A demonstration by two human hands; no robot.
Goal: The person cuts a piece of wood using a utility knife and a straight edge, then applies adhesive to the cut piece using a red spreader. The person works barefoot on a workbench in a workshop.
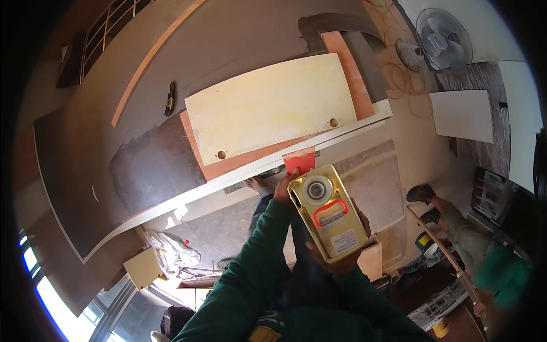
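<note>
Left hand, partly curled, gripped upper-left side of gold tin along with red flat piece. Right hand, half open, cupped tin's lower-right side, some fingers hidden. Tin, with red handle and round cap, sat just right of frame centre. Beyond, upper centre, cream board lay on orange-brown sheet. Slim black tool lay upper left. Co-worker, partly blurred, held long strip, lower right. Fan stood upper right.
</note>
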